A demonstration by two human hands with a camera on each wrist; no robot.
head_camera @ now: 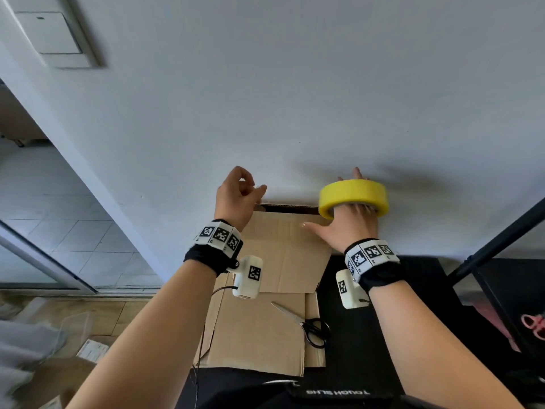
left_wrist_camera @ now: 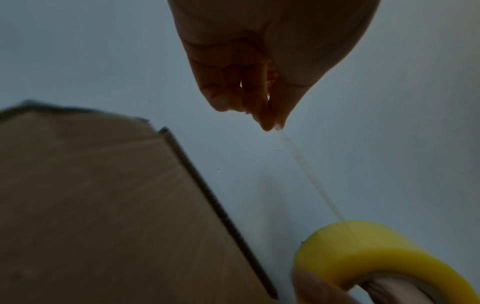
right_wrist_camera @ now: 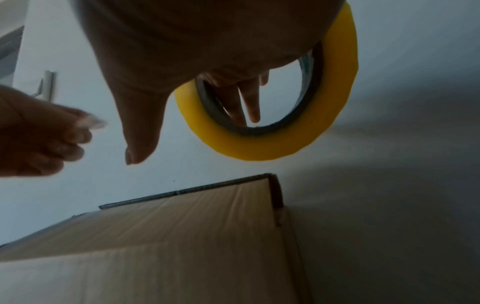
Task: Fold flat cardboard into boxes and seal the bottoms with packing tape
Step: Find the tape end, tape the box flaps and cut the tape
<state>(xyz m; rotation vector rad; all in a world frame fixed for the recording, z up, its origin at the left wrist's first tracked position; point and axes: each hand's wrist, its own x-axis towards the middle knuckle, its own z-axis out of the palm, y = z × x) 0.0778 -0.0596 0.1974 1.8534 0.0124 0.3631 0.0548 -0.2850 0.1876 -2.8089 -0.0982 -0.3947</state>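
Note:
A yellow roll of packing tape (head_camera: 352, 193) hangs on my right hand (head_camera: 349, 222), whose straight fingers (right_wrist_camera: 250, 102) pass through its core while the thumb sticks out to the left. My left hand (head_camera: 256, 192) pinches the free tape end between thumb and fingertips (left_wrist_camera: 271, 124). A thin clear strip of tape (left_wrist_camera: 309, 174) runs from that pinch to the roll (left_wrist_camera: 363, 242). Both hands hover above the far edge of a brown cardboard box (head_camera: 280, 255) that stands against the white wall. The box's top face (right_wrist_camera: 182, 246) lies just below the roll (right_wrist_camera: 272, 144).
Black-handled scissors (head_camera: 306, 323) lie on flat cardboard (head_camera: 259, 340) near me, on a black table (head_camera: 336, 287). A black stand's pole (head_camera: 501, 231) slants at the right, with pink scissors (head_camera: 533, 326) beyond it. More cardboard and papers lie on the floor at lower left.

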